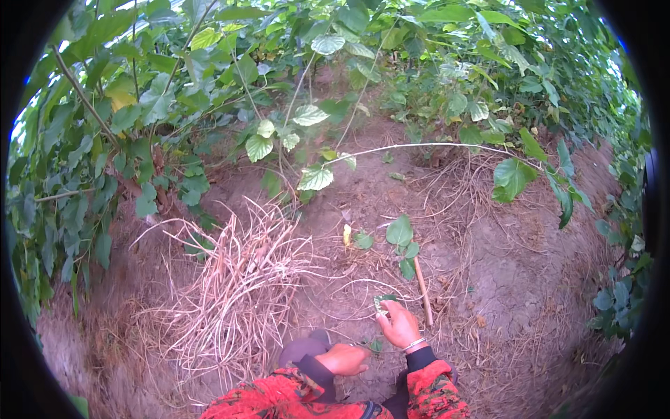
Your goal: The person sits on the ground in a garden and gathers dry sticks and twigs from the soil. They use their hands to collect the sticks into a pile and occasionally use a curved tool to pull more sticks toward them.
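Note:
My right hand [400, 323], with a bangle at its wrist, is raised over the soil before me. Its thumb and fingers pinch a small green leaf [386, 299] with pale specks on it. My left hand [344, 360] lies low by my knee, its fingers bent downward; whether it holds anything cannot be told. Just beyond the right hand a bare wooden stick [423, 291] rests on the ground, with a few green leaves [400, 231] at its far end. A yellow leaf [347, 234] is farther off, beside a small green one [363, 240].
A large heap of dry, thin stems [246, 293] spreads on the left. A long leafy branch [413, 145] arches across the ground ahead. Leafy bushes [152, 105] stand left, right and beyond. Dry twigs [455, 183] lie scattered over the bare soil [505, 290].

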`<state>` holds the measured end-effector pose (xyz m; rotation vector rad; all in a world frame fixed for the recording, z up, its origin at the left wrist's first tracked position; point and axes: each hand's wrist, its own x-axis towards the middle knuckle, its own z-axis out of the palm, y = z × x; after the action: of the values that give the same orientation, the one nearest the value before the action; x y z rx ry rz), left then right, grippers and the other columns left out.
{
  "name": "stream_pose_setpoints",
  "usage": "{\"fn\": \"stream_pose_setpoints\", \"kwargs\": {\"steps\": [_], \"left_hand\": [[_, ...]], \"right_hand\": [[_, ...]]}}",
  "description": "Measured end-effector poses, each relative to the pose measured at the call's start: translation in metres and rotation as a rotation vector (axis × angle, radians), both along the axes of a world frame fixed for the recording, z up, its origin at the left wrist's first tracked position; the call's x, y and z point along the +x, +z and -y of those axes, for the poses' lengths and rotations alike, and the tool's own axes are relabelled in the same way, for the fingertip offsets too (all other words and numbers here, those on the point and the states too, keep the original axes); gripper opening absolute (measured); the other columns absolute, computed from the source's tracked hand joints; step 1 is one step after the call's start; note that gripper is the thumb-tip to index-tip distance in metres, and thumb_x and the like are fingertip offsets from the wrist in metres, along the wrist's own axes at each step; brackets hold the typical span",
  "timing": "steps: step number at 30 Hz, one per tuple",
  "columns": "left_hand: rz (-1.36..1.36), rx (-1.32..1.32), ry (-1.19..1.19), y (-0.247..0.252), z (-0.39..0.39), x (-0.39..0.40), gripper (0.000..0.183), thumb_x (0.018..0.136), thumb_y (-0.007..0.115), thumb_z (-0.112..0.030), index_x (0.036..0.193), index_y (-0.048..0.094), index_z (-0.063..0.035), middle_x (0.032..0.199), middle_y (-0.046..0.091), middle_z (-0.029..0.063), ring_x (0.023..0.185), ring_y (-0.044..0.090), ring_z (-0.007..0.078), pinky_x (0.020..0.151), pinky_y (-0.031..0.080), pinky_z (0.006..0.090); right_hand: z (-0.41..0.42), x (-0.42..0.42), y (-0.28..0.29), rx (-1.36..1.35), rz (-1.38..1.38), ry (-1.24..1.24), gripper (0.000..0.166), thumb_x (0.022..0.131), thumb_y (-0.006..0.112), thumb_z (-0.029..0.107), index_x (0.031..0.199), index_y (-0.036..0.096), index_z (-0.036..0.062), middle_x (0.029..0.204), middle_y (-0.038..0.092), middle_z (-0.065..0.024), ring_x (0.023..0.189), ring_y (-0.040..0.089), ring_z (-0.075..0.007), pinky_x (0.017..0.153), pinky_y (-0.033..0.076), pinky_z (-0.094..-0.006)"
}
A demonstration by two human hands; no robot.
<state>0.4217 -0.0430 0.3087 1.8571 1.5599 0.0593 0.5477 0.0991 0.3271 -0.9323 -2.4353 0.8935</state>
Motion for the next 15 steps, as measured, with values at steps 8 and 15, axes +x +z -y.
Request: {"fn": "stream_pose_setpoints", "kwargs": {"steps": [8,15], "left_hand": [[-0.08,-0.029,0.013,-0.014,0.006,0.005,0.047,0.084,0.058,-0.038,0.123,0.053,-0.0117,0.103,0.064,0.0192,0.096,0.061,0.0375,0.081,0.049,0.0469],[-0.147,0.02,0.007,0.005,0.01,0.004,0.044,0.083,0.059,-0.034,0.117,0.054,-0.0068,0.103,0.063,0.02,0.094,0.062,0.0372,0.077,0.05,0.0465]], "right_hand": [[0.0,0.021,-0.004,-0.018,-0.053,-0.053,0.036,0.083,0.058,0.027,0.113,0.056,0.0061,0.103,0.062,-0.017,0.095,0.06,-0.0352,0.08,0.048,-0.0435],[-0.017,0.044,-0.012,0.114,-0.211,-0.124,0.032,0.083,0.061,0.023,0.107,0.058,0.003,0.094,0.065,-0.0152,0.085,0.065,-0.0296,0.075,0.051,-0.037]]}}
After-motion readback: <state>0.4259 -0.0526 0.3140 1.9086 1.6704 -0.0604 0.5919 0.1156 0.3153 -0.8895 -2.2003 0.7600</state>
